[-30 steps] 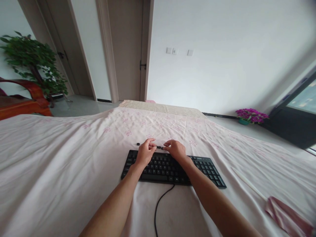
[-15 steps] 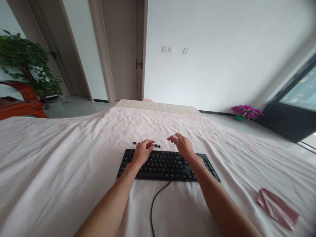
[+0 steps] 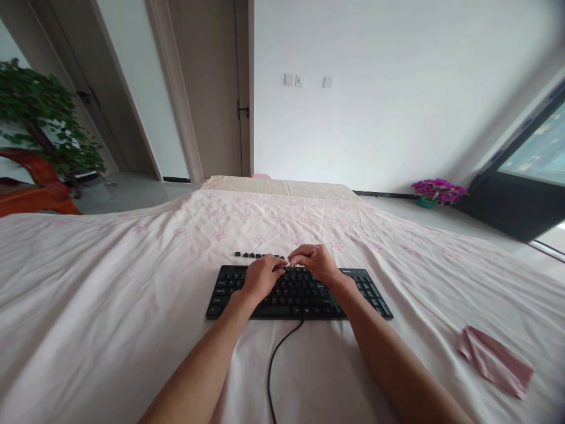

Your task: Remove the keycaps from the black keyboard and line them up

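Note:
A black keyboard (image 3: 282, 310) lies on the pink-flowered cloth, its cable (image 3: 272, 365) running toward me. Several small black keycaps (image 3: 252, 255) form a row on the cloth just beyond its far edge. Over that far edge, my left hand (image 3: 263, 275) is closed, thumb and fingertips drawn together toward the right. My right hand (image 3: 318, 262) meets it from the other side in a pinch, fingertips almost touching the left ones. A small pale, shiny bit shows between the two sets of fingertips, too small to name. The hands cover part of the keys and the row's right end.
The flowered cloth (image 3: 132, 306) covers the wide surface around the keyboard. On the right lie a pink cloth piece (image 3: 497, 360) and a thin pale stick (image 3: 430, 306). Farther off stand a wooden chair (image 3: 39, 182), a green plant (image 3: 39, 112) and purple flowers (image 3: 439, 191).
My right hand has moved left and down, bringing its fingertips to my left hand's. My left hand has shifted slightly right. More of the keycap row shows, and the view has tilted a little.

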Demonstrator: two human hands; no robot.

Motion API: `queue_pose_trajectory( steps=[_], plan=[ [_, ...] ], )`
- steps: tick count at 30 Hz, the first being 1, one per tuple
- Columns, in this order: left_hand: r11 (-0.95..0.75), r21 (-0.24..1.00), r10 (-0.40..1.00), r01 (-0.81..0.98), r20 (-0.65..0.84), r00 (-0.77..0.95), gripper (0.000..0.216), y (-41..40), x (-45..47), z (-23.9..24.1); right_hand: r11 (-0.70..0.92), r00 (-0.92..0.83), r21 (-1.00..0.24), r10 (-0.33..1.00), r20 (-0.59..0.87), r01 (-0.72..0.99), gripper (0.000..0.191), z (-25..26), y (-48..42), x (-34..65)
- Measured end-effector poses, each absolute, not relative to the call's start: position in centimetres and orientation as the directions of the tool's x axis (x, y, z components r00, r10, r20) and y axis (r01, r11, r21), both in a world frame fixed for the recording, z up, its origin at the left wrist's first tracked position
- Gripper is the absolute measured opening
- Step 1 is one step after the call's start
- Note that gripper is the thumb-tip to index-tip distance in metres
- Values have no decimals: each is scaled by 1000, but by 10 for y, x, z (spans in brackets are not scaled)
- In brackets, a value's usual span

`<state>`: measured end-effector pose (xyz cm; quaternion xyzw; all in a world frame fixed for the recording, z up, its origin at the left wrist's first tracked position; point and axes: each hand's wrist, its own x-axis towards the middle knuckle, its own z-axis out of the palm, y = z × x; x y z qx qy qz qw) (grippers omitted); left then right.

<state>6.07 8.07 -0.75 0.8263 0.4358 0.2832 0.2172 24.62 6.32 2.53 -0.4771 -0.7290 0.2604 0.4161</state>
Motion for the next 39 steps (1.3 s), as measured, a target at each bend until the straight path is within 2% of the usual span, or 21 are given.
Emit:
queue_pose_trajectory(
  steps=[5, 11, 24, 31, 36, 39],
  plan=[
    [-519, 529, 852, 671, 254, 458, 18, 81, 63, -8, 420, -297, -783, 903, 311, 458, 22, 29, 71, 241],
    [-444, 464, 895, 766, 184, 408, 19, 84, 66, -10, 423, -324, -693, 904, 279, 584, 28, 29, 75, 226],
    [-379, 518, 923, 767, 151, 354, 22, 79, 75, -9, 373, -74, -780, 918, 391, 502, 36, -5, 75, 220],
    [-396, 494, 916, 774, 151, 372, 30, 78, 77, -7, 407, -107, -562, 865, 490, 720, 48, 1, 64, 215],
    [-407, 470, 913, 783, 191, 360, 38, 74, 78, -4, 435, -110, -532, 837, 535, 726, 51, -1, 60, 214],
    [-454, 473, 891, 755, 248, 381, 38, 71, 79, -4, 426, -51, -586, 835, 547, 689, 53, -4, 58, 215]
  ],
)
